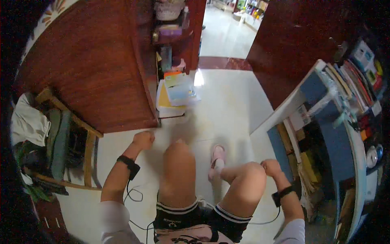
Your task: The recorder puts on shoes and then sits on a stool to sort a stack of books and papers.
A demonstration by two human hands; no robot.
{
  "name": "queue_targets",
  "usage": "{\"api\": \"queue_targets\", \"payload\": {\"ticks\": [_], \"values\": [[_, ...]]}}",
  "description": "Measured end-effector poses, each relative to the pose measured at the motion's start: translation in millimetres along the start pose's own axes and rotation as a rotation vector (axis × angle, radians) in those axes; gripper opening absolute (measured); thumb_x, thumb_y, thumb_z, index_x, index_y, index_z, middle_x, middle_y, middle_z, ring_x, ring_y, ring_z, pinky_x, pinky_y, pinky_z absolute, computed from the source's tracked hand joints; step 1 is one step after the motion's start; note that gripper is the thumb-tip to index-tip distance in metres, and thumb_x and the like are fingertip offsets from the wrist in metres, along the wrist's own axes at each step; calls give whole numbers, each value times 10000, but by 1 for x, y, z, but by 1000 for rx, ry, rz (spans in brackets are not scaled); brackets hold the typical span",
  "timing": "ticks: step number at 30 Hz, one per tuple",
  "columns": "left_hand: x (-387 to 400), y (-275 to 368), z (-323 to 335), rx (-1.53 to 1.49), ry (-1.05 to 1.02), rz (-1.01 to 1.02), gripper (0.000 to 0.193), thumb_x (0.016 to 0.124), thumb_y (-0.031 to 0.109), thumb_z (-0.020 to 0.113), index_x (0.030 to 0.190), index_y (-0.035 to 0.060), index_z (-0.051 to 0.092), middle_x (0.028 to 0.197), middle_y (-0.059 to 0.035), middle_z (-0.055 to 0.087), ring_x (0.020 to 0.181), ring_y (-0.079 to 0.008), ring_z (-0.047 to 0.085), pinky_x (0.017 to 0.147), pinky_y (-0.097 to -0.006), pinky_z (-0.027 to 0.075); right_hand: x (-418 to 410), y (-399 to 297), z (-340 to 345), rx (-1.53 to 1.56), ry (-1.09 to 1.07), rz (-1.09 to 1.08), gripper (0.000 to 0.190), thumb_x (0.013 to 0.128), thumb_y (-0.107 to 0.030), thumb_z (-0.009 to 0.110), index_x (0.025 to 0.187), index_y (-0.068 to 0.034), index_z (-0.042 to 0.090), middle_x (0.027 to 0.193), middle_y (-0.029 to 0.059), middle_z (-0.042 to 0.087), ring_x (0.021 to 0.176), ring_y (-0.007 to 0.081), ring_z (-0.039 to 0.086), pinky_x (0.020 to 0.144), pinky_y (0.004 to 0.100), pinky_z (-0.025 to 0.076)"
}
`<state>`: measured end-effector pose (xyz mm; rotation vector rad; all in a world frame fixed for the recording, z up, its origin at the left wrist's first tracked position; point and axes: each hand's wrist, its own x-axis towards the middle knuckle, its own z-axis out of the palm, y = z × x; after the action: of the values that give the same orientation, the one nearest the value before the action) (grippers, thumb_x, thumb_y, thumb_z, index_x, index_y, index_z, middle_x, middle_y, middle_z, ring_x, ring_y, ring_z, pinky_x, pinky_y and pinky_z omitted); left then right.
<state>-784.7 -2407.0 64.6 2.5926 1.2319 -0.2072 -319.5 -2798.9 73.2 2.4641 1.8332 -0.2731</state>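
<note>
My left hand (143,140) is curled into a fist above the pale tiled floor (115,161), beside my left knee and near the foot of a brown wooden panel (100,76). Close against the outer side of my right knee (253,175) is my right hand (271,167), also curled; whether it touches the knee is unclear. Nothing shows in either hand. Black straps with small devices circle my left wrist (129,164) and right wrist (285,193), and thin black cables (134,195) hang from them. A pink slipper (218,155) is on my right foot.
Books and papers (178,91) are stacked by a dark wooden shelf unit (173,38). A doorway with a reddish threshold (225,63) opens ahead beside a brown door (286,39). On the left stands a wooden chair (88,158) with cloth; a packed blue-and-white bookcase (341,140) stands right.
</note>
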Motion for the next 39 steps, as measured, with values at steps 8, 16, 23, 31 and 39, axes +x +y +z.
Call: {"api": "queue_targets", "payload": {"ticks": [8,16,23,31,39], "values": [[226,0,-25,-70,-4,56,250,815,253,456,878,63,607,822,-201,609,787,-375,587,715,-491,454,295,26,-49,-101,80,-177,73,732,-139,532,720,-109,597,706,94,587,684,296,578,601,415,466],[517,-11,100,-262,410,-190,409,826,344,502,1031,-9,493,967,-225,561,943,-389,518,821,-451,407,601,50,92,-115,11,-352,120,787,-165,495,794,-78,577,792,108,592,782,292,576,669,399,470],[613,-65,150,-795,442,-420,519,810,393,523,1083,-48,497,1035,-233,562,970,-350,535,849,-368,394,742,-9,193,771,155,-106,244,856,-261,505,976,-57,563,915,141,581,815,266,575,689,352,478],[625,-71,133,-1413,236,-638,516,806,386,535,1137,-7,497,1003,-96,586,929,-202,538,840,-308,392,823,-73,190,1431,-12,216,544,820,-449,543,1172,-43,452,1074,158,552,910,241,572,746,336,476],[642,-59,102,-1658,-46,-616,597,774,433,596,1237,82,460,1174,-73,526,1007,-230,523,845,-315,408,831,-101,196,1240,-144,101,490,819,-376,589,1138,-34,444,940,79,543,781,141,507,611,288,426]]}}
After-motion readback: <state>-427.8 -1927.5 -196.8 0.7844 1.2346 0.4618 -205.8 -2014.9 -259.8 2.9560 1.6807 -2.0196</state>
